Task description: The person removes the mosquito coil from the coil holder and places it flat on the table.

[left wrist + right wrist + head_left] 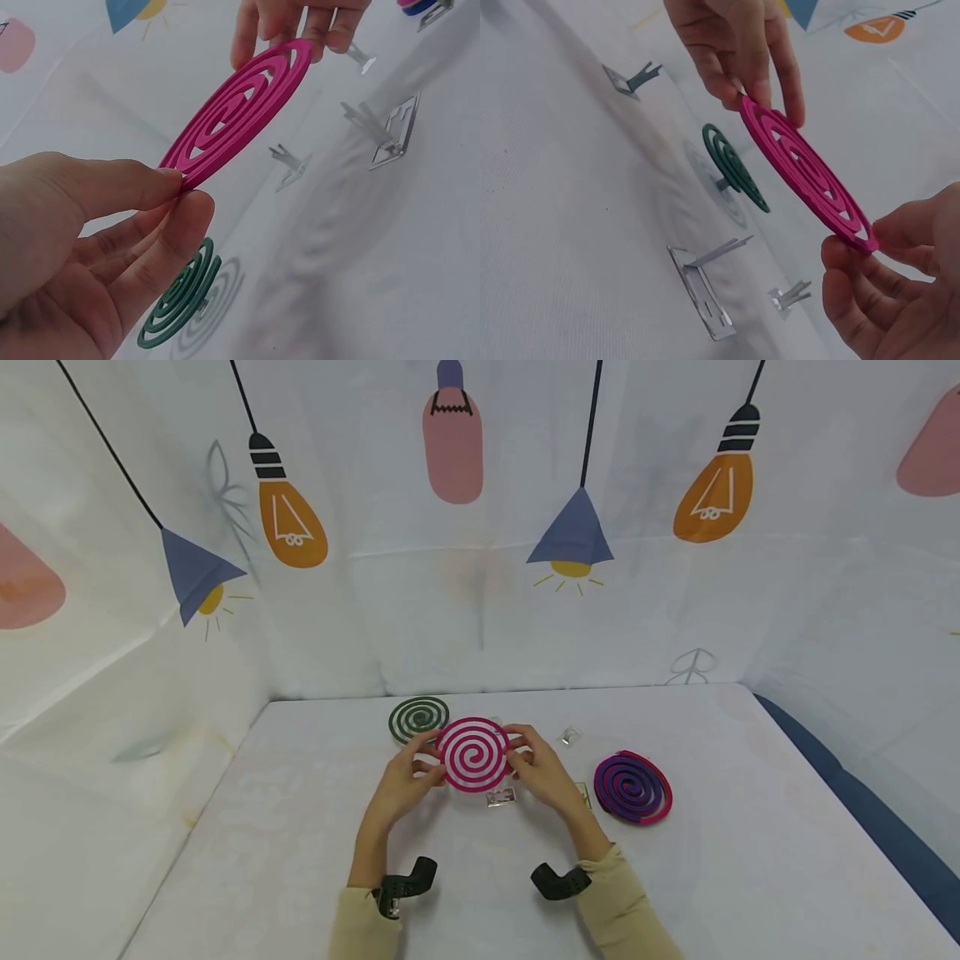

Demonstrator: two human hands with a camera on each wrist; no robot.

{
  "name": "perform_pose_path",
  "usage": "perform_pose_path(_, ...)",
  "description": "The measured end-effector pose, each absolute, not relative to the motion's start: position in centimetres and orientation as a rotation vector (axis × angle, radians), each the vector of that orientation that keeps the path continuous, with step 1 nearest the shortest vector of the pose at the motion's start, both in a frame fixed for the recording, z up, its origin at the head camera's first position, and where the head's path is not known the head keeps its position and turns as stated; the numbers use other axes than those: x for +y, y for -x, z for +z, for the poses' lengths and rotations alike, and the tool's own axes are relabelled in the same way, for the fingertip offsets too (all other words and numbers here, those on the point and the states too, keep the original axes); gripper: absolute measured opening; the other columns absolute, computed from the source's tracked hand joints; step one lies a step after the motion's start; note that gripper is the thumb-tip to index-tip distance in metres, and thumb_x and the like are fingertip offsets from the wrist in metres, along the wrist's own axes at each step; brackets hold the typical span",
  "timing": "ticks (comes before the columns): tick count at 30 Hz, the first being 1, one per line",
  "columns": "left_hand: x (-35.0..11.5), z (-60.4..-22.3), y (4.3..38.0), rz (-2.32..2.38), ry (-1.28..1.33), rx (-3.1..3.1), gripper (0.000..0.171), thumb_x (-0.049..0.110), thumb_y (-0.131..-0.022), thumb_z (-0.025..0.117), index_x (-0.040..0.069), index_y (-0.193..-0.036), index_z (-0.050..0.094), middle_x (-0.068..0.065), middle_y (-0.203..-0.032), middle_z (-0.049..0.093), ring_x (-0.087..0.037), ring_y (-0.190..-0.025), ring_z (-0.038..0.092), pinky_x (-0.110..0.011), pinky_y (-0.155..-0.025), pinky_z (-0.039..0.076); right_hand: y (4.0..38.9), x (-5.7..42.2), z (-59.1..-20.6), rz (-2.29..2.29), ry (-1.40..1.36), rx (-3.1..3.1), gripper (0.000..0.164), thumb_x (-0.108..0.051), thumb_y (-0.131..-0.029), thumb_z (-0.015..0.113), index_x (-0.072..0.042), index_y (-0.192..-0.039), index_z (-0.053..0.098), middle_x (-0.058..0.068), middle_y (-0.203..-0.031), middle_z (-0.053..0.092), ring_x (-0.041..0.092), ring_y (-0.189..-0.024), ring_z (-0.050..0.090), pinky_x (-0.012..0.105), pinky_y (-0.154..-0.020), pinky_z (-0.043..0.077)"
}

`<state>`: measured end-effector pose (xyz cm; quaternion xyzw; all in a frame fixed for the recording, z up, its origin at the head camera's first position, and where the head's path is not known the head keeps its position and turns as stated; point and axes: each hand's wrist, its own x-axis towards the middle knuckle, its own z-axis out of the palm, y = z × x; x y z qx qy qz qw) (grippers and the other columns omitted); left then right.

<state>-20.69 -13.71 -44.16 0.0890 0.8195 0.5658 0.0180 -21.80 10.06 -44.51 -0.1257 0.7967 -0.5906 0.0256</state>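
Note:
Both hands hold up a pink spiral mosquito coil (474, 757) above the table. My left hand (397, 783) pinches its left edge between thumb and fingers, and my right hand (542, 772) pinches the opposite edge. In the left wrist view the coil (247, 112) is tilted, seen nearly edge-on. Behind the left hand, a green mosquito coil (419, 717) rests raised on a small metal stand, whose prong shows in the right wrist view. Just below the pink coil lies another metal stand (501, 797) with its prong bent up.
A stack of purple and pink coils (633, 787) lies to the right. One small metal stand (570, 737) is behind the right hand, and a yellowish piece (582, 793) is partly hidden by the right wrist. A lamp-patterned white cloth (480, 602) hangs behind the white table (750, 860).

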Motion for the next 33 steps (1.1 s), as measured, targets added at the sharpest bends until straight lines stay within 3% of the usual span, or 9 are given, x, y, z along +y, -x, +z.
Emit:
perform_pose_path(4, -13.2, -44.1, 20.6, 1.777, -0.322, 2.514, 0.055, 0.001, -0.086, 0.065, 0.014, -0.136, 0.046, -0.016, -0.110, 0.057, -0.021, -0.085, 0.068, -0.032, -0.070, 0.058, 21.9, 10.7, -44.6, -1.831, 0.381, 2.491, 0.036, -0.007, -0.096, 0.051, -0.006, -0.132, 0.047, 0.022, -0.114, 0.057, 0.022, -0.079, 0.063, 0.043, -0.069, 0.055)
perform_pose_path(11, -11.9, -42.4, 19.8, 1.779, -0.338, 2.470, 0.057, -0.003, -0.086, 0.063, 0.006, -0.139, 0.043, -0.022, -0.112, 0.055, -0.033, -0.089, 0.067, -0.043, -0.075, 0.057, 21.0, 11.6, -42.5, -1.791, 0.373, 2.564, 0.031, -0.001, -0.094, 0.050, 0.004, -0.125, 0.051, 0.026, -0.113, 0.057, 0.033, -0.089, 0.061, 0.048, -0.073, 0.054)
perform_pose_path(16, -11.6, -44.1, 20.6, 1.804, -0.392, 2.484, 0.057, 0.000, -0.085, 0.065, 0.012, -0.137, 0.045, -0.016, -0.109, 0.057, -0.025, -0.084, 0.068, -0.033, -0.069, 0.058, 21.7, 12.6, -43.8, -1.788, 0.354, 2.600, 0.027, -0.007, -0.096, 0.051, -0.003, -0.122, 0.054, 0.019, -0.112, 0.058, 0.022, -0.088, 0.060, 0.041, -0.071, 0.055)
perform_pose_path(21, -11.0, -44.2, 20.7, 1.761, -0.413, 2.497, 0.056, 0.003, -0.086, 0.066, 0.017, -0.136, 0.046, -0.013, -0.108, 0.058, -0.020, -0.084, 0.068, -0.026, -0.068, 0.057, 21.9, 13.5, -43.7, -1.761, 0.355, 2.613, 0.025, -0.007, -0.096, 0.050, -0.003, -0.121, 0.056, 0.019, -0.112, 0.059, 0.022, -0.087, 0.061, 0.041, -0.072, 0.056)
perform_pose_path(28, -10.1, -44.2, 20.4, 1.743, -0.426, 2.521, 0.056, 0.003, -0.085, 0.067, 0.016, -0.136, 0.047, -0.014, -0.107, 0.059, -0.024, -0.084, 0.068, -0.030, -0.067, 0.057, 22.0, 14.6, -43.6, -1.748, 0.410, 2.598, 0.025, -0.008, -0.096, 0.051, 0.000, -0.120, 0.055, 0.022, -0.111, 0.058, 0.024, -0.085, 0.061, 0.037, -0.070, 0.055)
perform_pose_path(33, -9.7, -44.4, 20.4, 1.685, -0.470, 2.561, 0.056, 0.005, -0.086, 0.066, 0.015, -0.137, 0.045, -0.011, -0.107, 0.059, -0.017, -0.082, 0.068, -0.028, -0.066, 0.056, 21.8, 15.2, -43.3, -1.725, 0.363, 2.573, 0.026, -0.010, -0.097, 0.051, -0.003, -0.122, 0.055, 0.019, -0.112, 0.058, 0.021, -0.086, 0.061, 0.042, -0.075, 0.055)
